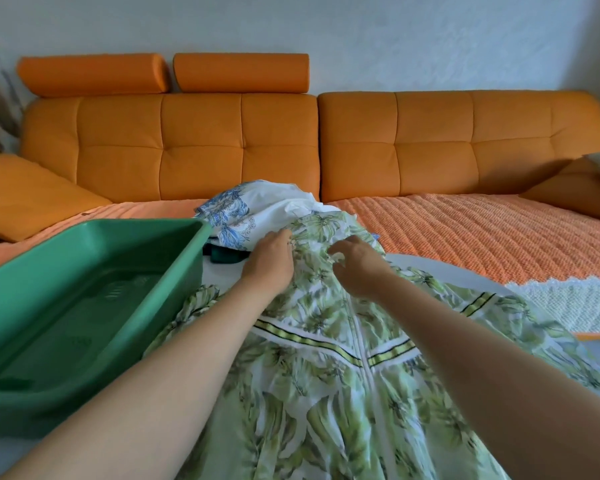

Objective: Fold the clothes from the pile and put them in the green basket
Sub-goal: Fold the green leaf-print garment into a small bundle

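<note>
A green leaf-print garment (326,375) with yellow-and-black striped bands lies spread over the white table, reaching from the pile toward me. Its far end lies on the pile, where a white garment with blue print (253,209) and something dark green (224,255) show. My left hand (269,263) rests on the garment's far end, fingers curled into the cloth. My right hand (355,266) pinches the same cloth just to the right. The green basket (187,237) stands at the left with nothing visible inside.
An orange sofa (395,140) with a ribbed orange cover (482,237) runs across the back. Orange cushions lie at the far left (25,195) and far right (575,192). A white lace-edged cloth (568,299) lies at the right beyond the white table (440,268).
</note>
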